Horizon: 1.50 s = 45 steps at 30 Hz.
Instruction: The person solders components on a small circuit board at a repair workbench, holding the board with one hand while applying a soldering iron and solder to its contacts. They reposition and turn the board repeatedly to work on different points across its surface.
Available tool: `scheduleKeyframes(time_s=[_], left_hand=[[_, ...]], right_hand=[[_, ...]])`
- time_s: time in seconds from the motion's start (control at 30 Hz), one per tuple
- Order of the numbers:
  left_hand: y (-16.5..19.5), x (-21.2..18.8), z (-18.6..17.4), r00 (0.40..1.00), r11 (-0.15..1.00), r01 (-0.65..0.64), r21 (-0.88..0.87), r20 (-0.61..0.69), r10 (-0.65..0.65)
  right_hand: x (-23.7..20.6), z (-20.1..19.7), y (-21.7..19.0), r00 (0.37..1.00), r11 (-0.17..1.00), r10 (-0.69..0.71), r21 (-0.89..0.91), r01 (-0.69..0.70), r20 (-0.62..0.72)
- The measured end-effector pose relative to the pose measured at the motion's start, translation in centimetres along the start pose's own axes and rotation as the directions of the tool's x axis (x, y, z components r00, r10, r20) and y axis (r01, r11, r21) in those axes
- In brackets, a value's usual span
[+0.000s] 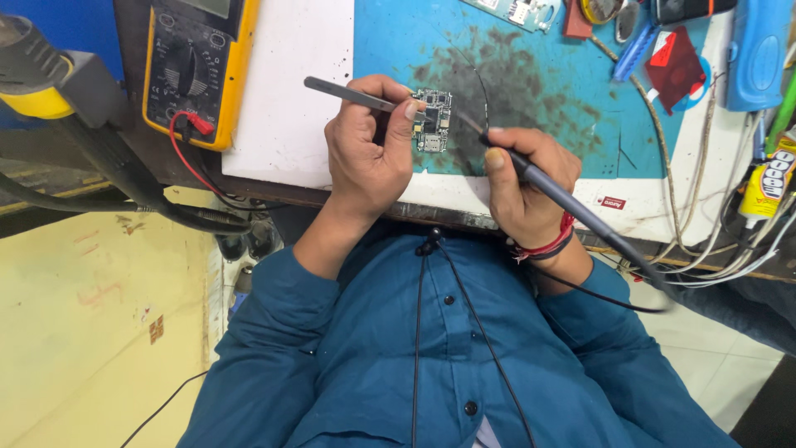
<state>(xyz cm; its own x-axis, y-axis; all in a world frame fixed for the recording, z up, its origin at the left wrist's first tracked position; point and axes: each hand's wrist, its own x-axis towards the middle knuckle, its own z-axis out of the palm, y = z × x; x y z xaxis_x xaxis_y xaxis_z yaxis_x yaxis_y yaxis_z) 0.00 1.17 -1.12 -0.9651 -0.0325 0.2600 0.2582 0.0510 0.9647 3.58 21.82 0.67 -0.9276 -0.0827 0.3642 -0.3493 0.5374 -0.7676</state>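
A small circuit board [434, 121] lies on the stained blue work mat [531, 83]. My left hand [369, 149] grips metal tweezers [348, 94], whose tips reach onto the board. My right hand [526, 178] holds a dark soldering iron [572, 207] like a pen, its tip pointing at the board's right edge. A thin black wire [483, 91] curves up from the iron's tip area. Both hands rest at the near edge of the bench.
A yellow multimeter [195, 66] with a red plug sits at the left on the white bench top [290, 91]. Another circuit board [522, 12], a red piece [676, 60], a blue tool [759, 50], a glue tube [771, 178] and cables [713, 249] crowd the right.
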Motion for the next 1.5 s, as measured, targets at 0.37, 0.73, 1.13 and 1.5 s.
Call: scheduleKeyframes(time_s=[0.37, 0.73, 1.13, 1.5], left_hand=[[0.8, 0.3, -0.2, 0.999, 0.995, 0.048, 0.087, 0.012, -0.049], [0.9, 0.6, -0.4, 0.997, 0.993, 0.061, 0.105, 0.035, -0.065], [0.7, 0.5, -0.3, 0.997, 0.993, 0.063, 0.101, 0.034, -0.067], [0.6, 0.6, -0.3, 0.998, 0.994, 0.041, 0.099, 0.040, -0.045]], right_hand=[[0.8, 0.4, -0.4, 0.990, 0.999, -0.006, 0.040, 0.000, 0.138], [1.0, 0.5, -0.4, 0.985, 0.999, -0.001, 0.032, -0.005, 0.170], [1.1, 0.6, -0.2, 0.984, 0.999, -0.016, 0.033, 0.010, 0.175], [1.1, 0.6, -0.1, 0.985, 1.000, -0.012, 0.027, 0.007, 0.170]])
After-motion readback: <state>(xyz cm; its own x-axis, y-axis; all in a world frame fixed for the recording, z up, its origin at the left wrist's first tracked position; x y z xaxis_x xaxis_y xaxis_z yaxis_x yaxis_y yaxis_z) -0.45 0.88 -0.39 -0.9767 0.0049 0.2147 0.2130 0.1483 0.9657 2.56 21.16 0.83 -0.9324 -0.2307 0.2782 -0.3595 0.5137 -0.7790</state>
